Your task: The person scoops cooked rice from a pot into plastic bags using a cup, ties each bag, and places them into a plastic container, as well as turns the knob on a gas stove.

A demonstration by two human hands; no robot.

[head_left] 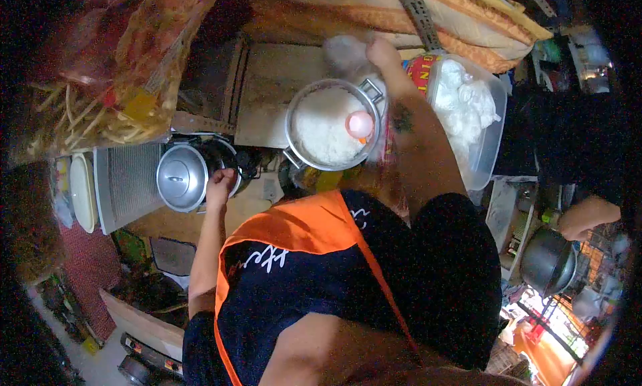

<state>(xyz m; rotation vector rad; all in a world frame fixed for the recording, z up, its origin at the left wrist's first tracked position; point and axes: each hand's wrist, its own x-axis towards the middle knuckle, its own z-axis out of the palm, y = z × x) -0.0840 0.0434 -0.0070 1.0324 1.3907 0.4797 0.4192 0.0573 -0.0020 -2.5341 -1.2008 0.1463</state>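
A metal pot [321, 129] of white rice stands in front of me, with a pink cup [360, 124] lying in the rice. Beyond its rim, my right hand [382, 54] is closed at the edge of a blurred, clear plastic bag [349, 55]. My left hand [223, 180] is closed beside a pot with a silver lid [182, 177]; what its fingers hold, if anything, is too small to make out. To the right of my right forearm sits a clear plastic tub [495, 98] with knotted white bags [461, 105] in it.
A bag of yellowish strips [100, 112] hangs at upper left. A ridged white panel [130, 185] stands left of the lidded pot. At the right, another person's arm [588, 217] reaches over a dark pot [548, 260]. Orange patterned cloth [468, 18] hangs at the top.
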